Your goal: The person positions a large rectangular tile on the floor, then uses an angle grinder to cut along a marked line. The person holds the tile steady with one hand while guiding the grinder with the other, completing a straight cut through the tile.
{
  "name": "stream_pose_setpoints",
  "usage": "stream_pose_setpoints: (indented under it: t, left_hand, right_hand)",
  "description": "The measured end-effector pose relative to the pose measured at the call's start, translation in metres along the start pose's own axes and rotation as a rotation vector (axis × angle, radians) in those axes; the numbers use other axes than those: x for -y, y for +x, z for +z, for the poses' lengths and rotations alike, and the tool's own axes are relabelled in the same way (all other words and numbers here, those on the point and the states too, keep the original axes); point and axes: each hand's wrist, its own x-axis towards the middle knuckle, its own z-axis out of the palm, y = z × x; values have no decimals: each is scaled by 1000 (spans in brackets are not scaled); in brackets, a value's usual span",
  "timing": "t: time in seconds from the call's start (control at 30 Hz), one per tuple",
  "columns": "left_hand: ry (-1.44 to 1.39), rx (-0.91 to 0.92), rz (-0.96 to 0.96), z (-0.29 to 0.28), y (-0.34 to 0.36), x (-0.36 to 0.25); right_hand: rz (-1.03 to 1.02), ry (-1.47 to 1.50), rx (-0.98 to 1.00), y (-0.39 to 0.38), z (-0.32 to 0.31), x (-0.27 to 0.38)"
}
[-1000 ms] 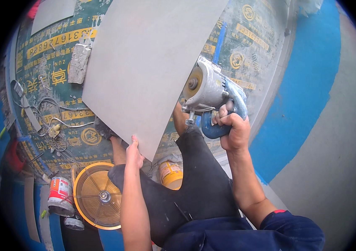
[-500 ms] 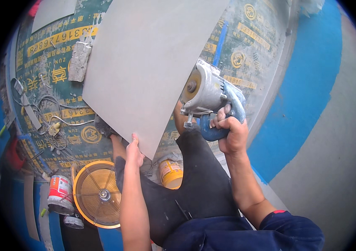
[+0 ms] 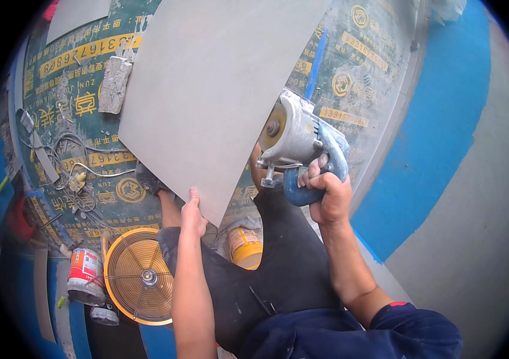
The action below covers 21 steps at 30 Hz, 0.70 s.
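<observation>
My right hand (image 3: 328, 190) is wrapped round the blue handle of a handheld circular tile cutter (image 3: 299, 140). Its round blade rests along the right edge of a large grey tile (image 3: 212, 90); whether the blade spins cannot be told. My left hand (image 3: 192, 214) grips the tile's lower left edge near the bottom corner, thumb on the upper face and the other fingers mostly hidden beneath. The tile slants upward and away, its far end running past the top of the view. Part of my leg lies behind the tile and the cutter.
Left of the tile are a dusty block (image 3: 114, 85) and a tangle of cable (image 3: 81, 161). Nearer stand a round yellow fan (image 3: 141, 275), a red-and-white bucket (image 3: 85, 272) and a yellow bucket (image 3: 245, 246). Green printed sheeting (image 3: 350, 78) covers the floor, with a blue strip (image 3: 440, 119) to the right.
Almost nothing differs. The cutter and my right hand have shifted very slightly left and up along the tile's edge; my left hand keeps its hold.
</observation>
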Motion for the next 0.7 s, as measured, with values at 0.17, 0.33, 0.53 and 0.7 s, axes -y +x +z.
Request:
stream_pose_setpoints:
  t: [0.17,0.33,0.53,0.7]
  left_hand:
    - [-8,6,10,-1,2,2]
    - [-11,7,17,-2,4,4]
    - [-2,-6,16,-2,3,4]
    - [-2,-1,12,-5,6,7]
  right_hand:
    - [10,3,13,-4,-3,-4]
    - [3,-7,-6,-8,-7,-10]
    - [7,-52,-23,-15,-3,-14]
    - [3,-35,-19,-18,-7,-19]
